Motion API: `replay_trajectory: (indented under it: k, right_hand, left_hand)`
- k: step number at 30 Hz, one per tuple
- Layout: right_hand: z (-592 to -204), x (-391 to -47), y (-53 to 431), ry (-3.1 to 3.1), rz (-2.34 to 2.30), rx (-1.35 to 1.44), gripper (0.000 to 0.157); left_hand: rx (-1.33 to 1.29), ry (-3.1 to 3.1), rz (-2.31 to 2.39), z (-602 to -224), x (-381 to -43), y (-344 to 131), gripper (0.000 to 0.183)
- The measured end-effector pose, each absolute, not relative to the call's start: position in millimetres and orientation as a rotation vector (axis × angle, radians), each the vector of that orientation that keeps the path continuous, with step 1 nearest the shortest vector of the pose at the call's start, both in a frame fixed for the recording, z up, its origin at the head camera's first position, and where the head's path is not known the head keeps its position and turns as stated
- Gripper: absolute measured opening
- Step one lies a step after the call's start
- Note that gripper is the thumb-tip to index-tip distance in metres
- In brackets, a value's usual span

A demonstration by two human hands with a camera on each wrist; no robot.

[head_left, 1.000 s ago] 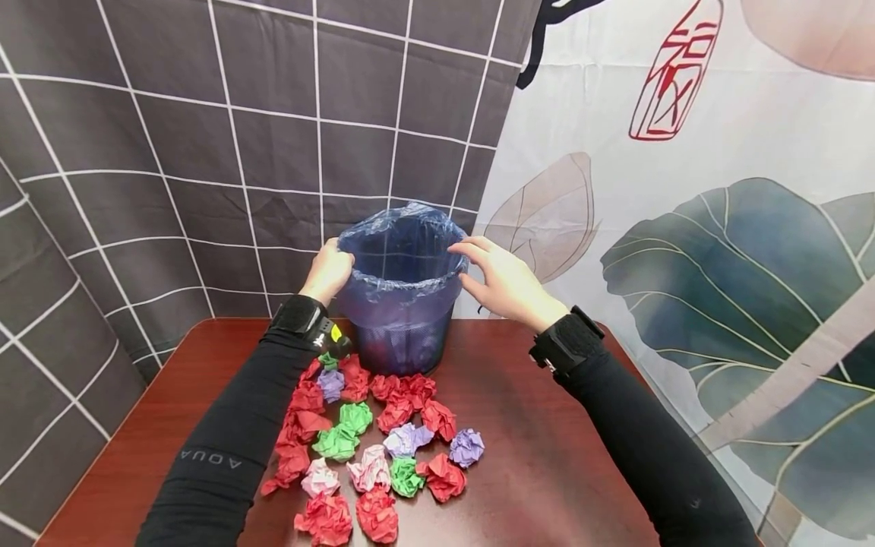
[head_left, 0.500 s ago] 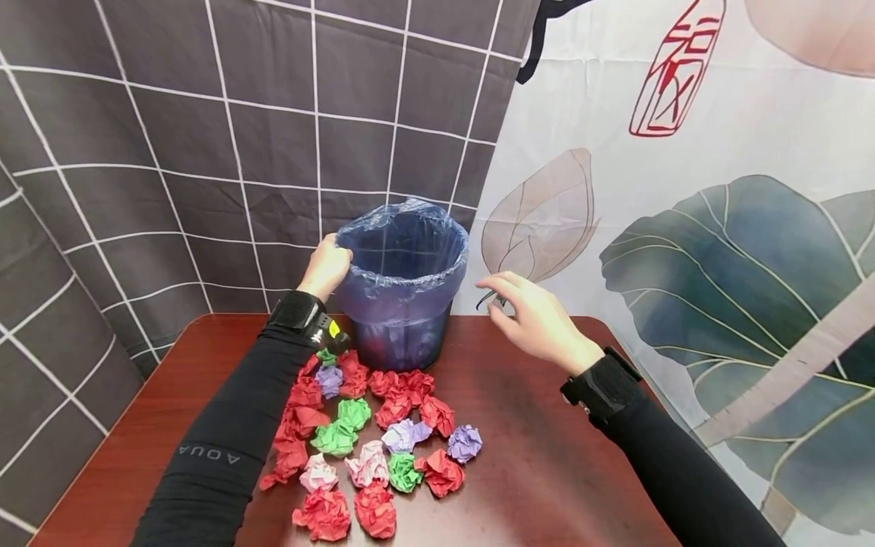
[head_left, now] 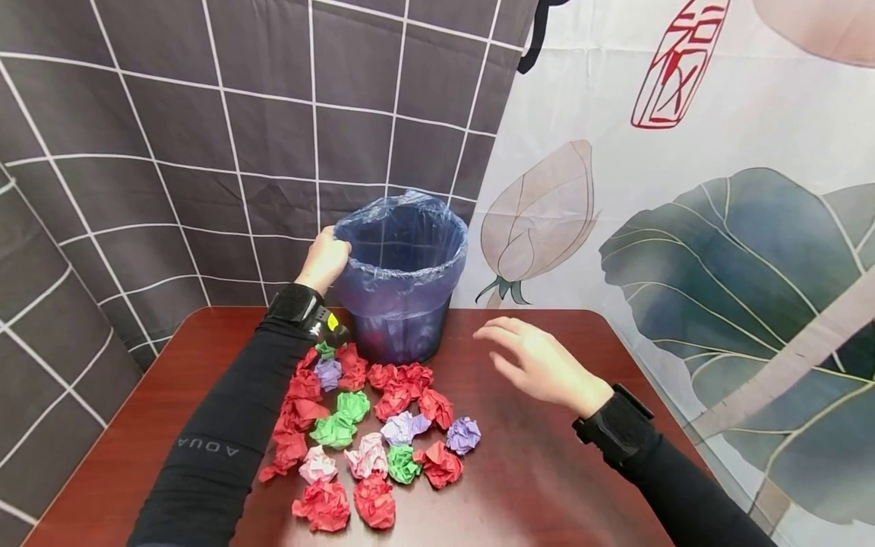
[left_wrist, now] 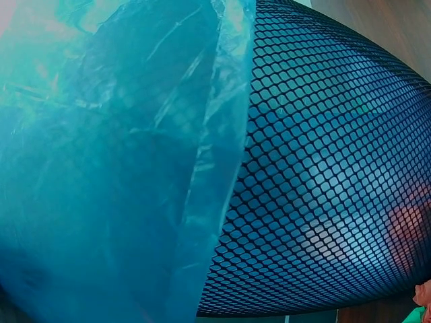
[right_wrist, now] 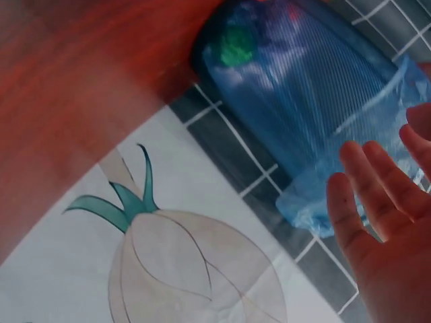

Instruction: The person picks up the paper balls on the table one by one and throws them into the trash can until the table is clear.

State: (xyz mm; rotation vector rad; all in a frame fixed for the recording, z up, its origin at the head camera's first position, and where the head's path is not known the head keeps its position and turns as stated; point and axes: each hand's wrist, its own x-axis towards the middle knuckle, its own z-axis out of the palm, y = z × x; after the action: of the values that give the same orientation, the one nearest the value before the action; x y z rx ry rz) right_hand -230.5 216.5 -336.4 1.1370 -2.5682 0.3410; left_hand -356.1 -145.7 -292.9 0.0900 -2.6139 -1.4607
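Note:
A black mesh trash can [head_left: 399, 334] stands upright on the table in the head view. Its blue plastic liner [head_left: 403, 292] is folded over the rim and hangs down outside. My left hand [head_left: 324, 260] grips the rim on the left side, thumb over the edge; its other fingers are mostly hidden. Through the mesh [left_wrist: 337, 168], blurred pale and reddish shapes show in the left wrist view; a green ball [right_wrist: 237, 46] shows inside in the right wrist view. My right hand [head_left: 543, 363] hovers right of the can, apart from it, fingers loosely bent and holding nothing.
Several crumpled paper balls, red [head_left: 321, 505], green [head_left: 335, 430], pink [head_left: 369, 456] and purple [head_left: 464, 435], lie on the brown table [head_left: 519, 471] in front of the can. A grey grid curtain [head_left: 260, 129] and a printed white cloth [head_left: 547, 106] hang behind.
My right hand has left the can's rim and moved down and to the right, above the table. My left hand keeps its grip. The head view has tilted slightly.

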Motion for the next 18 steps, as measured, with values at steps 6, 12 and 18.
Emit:
replay_trajectory:
  k: [6,12,18]
  right_hand:
    - [-357,-218,214,-2.617,0.263,1.233,0.044]
    - [-379,-206,210,-2.729,0.209,1.259,0.048]
    - [-398,-196,205,-2.786,0.201,1.313,0.048]
  left_hand:
    - [0.089,-2.626,-1.439,-292,-356,-146,0.061]
    - [0.078,-2.626,-1.436,-289,-354,-145,0.06]
    - [0.069,-2.64,-1.429,-289,-352,-145,0.062]
